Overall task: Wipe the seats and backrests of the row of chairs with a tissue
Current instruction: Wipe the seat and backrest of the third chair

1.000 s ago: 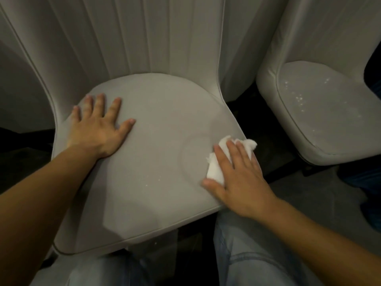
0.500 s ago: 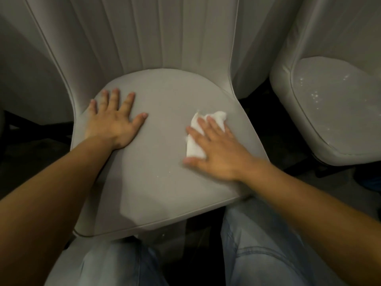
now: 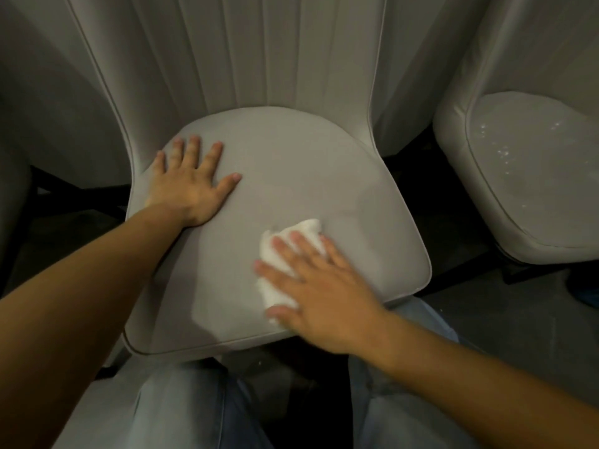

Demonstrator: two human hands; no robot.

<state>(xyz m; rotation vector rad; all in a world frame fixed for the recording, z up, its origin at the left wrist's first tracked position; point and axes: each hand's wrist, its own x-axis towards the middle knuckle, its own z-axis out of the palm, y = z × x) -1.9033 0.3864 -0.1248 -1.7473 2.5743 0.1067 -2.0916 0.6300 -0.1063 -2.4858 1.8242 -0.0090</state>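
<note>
Step in hand: wiping the seat (image 3: 324,176) of the middle chair, center of frame. Right hand (image 3: 319,291) lies flat w/ fingers straight, pressing the tissue (image 3: 275,270) down on the seat's lower-right part, near the front edge. Nothing pinched; palm and fingers just push on it. Tissue is a crumpled white wad, mostly under the fingers, showing at upper right past the fingertips and at lower left by the thumb. Its long axis runs diagonal, lower left to upper right of the frame, roughly in line w/ the fingers; no real "front" to it, so pointing direction can't be said beyond that.

Left hand (image 3: 191,179) is spread flat, fingers straight, resting on the upper-left part of the seat close to the backrest (image 3: 246,53), holding nothing; looks like a brace.

Judgement: seat of this chair is mid-wipe; surface looks mostly dry, no clear droplets seen. Backrest w/ its vertical ribs prob. not done yet, can't tell. Next chair (image 3: 518,176) at right of frame shows shiny specks/droplets on its seat, so it likely awaits wiping.

Next move prob. calls for: keep even downward pressure so the wad doesn't slip out from under the fingers, sweep across the rest of the seat, incl. where the left hand sits (it must lift), then up the backrest along the ribs.
</note>
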